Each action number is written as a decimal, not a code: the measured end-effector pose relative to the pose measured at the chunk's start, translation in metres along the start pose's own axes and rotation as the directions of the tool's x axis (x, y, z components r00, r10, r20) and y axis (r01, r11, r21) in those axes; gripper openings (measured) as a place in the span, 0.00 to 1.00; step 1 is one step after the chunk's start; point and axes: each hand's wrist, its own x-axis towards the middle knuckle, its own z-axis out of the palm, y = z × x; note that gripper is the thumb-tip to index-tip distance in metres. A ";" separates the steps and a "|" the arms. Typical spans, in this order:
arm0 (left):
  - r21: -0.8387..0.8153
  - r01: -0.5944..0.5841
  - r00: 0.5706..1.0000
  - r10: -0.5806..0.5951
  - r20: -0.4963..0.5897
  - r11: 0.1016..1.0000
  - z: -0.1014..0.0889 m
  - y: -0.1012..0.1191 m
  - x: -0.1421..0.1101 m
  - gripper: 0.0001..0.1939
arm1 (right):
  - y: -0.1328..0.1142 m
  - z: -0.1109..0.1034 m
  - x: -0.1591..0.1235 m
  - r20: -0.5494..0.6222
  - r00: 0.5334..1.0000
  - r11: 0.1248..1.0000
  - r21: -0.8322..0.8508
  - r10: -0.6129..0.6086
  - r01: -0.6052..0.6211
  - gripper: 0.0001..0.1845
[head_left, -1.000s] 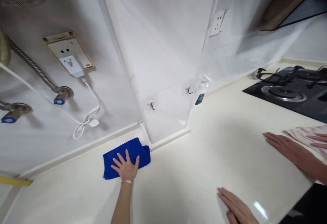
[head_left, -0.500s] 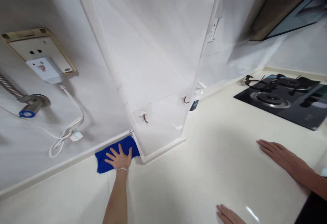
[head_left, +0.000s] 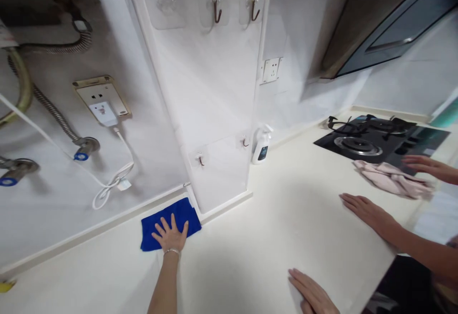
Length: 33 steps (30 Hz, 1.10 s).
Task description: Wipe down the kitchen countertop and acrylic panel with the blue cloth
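Observation:
My left hand [head_left: 171,235] lies flat with fingers spread on a folded blue cloth [head_left: 152,225]. The cloth rests on the cream countertop [head_left: 250,256], in the corner where the wall meets a white pillar [head_left: 211,113]. A thin bracelet shows on that wrist. Near the bottom edge, my right hand [head_left: 311,296] rests palm down on the counter, fingers straight and holding nothing.
Another person's hand [head_left: 365,208] lies flat on the counter at right; their other hand [head_left: 425,165] touches a pink cloth [head_left: 390,180] beside a black gas hob [head_left: 372,140]. A white spray bottle [head_left: 261,146] stands by the pillar. Sockets, a cable and hoses line the left wall.
My left hand and the blue cloth stay at the pillar's base, shifting slightly along the wall. The view has swung up and right, bringing the other person's far hand and pink cloth into sight.

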 end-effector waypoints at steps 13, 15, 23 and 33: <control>0.196 -0.063 0.986 0.091 -0.138 0.979 -0.001 -0.033 -0.142 0.39 | 0.001 0.017 -0.009 -0.016 0.996 0.993 0.083 0.090 -0.088 0.28; 0.236 -0.050 0.979 0.094 -0.179 0.970 0.002 -0.035 -0.159 0.40 | -0.002 0.016 -0.006 -0.026 0.995 0.993 0.076 0.094 -0.092 0.28; 0.221 -0.034 0.975 0.080 -0.205 0.975 0.008 -0.035 -0.186 0.40 | -0.010 0.010 0.006 -0.046 0.992 0.988 0.110 0.119 -0.113 0.33; 0.218 -0.025 0.949 0.091 -0.300 0.976 0.021 -0.032 -0.182 0.36 | -0.006 0.012 -0.002 -0.044 0.990 0.988 0.093 0.130 -0.126 0.32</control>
